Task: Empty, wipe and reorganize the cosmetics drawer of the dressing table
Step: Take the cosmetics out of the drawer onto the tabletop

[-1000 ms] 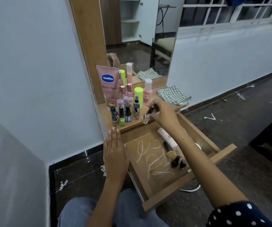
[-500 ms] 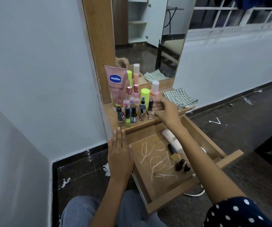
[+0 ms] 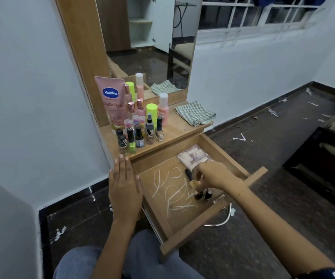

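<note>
Drawer (image 3: pixel 194 224) is pulled out in front of me, still emptying it, so no wiping yet. Most bottles (image 3: pixel 140 125) already sit on the bench (image 3: pixel 182 127). My right hand (image 3: pixel 213 176) pinches a small yellowish item (image 3: pixel 194 184) by the nail polishes (image 3: pixel 202 194); next it needs lifting up there. Left hand (image 3: pixel 125 188) rests flat and relaxed on the drawer's edge.

- Past our left hand (image 3: pixel 124 190), we see a pink tube (image 3: pixel 111 101) with a blue logo.
- Beyond our right hand (image 3: pixel 213 175), a green-and-white checked cloth (image 3: pixel 194 114).
- Left of it, white scribbles (image 3: pixel 172 190) on the brown drawer (image 3: pixel 192 230).
</note>
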`<state>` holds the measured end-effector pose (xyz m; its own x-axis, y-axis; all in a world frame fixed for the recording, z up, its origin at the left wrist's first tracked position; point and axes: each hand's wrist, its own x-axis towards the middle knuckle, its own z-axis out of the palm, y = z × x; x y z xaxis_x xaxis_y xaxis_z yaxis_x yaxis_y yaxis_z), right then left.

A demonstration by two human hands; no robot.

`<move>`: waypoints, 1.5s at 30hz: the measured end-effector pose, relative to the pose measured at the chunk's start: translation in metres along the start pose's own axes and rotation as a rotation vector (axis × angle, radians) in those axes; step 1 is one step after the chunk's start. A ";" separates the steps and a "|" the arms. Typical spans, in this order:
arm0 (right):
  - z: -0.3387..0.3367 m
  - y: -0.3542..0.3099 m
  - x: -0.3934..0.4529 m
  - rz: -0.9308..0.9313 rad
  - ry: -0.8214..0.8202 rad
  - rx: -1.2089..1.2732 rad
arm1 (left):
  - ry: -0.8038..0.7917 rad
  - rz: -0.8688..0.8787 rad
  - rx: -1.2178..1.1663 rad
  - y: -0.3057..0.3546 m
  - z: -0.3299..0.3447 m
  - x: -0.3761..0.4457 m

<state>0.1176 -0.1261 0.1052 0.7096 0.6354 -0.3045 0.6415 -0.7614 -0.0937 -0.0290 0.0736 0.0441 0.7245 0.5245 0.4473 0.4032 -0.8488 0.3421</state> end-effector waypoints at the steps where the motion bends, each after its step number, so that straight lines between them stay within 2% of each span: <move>1: 0.004 -0.003 0.001 0.021 -0.012 -0.045 | -0.001 -0.001 0.004 0.000 -0.001 0.000; 5: 0.011 -0.010 0.003 0.050 -0.005 -0.030 | -0.012 -0.002 0.011 0.001 -0.002 0.001; 9: -0.002 -0.011 0.007 0.012 0.049 0.168 | -0.021 -0.008 0.025 0.001 -0.004 0.001; 14: -0.041 -0.028 0.024 -0.011 0.384 0.576 | -0.009 0.016 0.039 0.002 -0.004 0.001; 18: -0.062 -0.043 0.056 0.035 0.675 0.704 | 0.004 0.023 0.055 0.003 -0.004 0.001; 21: -0.066 -0.051 0.079 0.047 0.763 0.758 | 0.011 0.027 0.067 0.004 -0.004 0.002; 32: -0.036 -0.063 0.104 0.000 0.807 0.913 | 0.017 0.023 0.079 0.005 -0.004 0.002; 38: -0.038 -0.059 0.103 -0.020 0.719 0.968 | 0.012 0.008 0.068 0.005 -0.004 0.002; 43: -0.027 -0.020 0.068 -0.032 0.713 0.846 | 0.008 0.005 0.041 0.003 -0.002 0.001; 45: -0.016 -0.007 0.053 0.027 0.630 0.696 | 0.003 0.005 0.032 0.003 -0.001 0.001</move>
<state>0.1556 -0.0849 0.1051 0.8795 0.4139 0.2349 0.4480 -0.5533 -0.7023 -0.0279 0.0716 0.0462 0.7249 0.5204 0.4514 0.4173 -0.8531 0.3132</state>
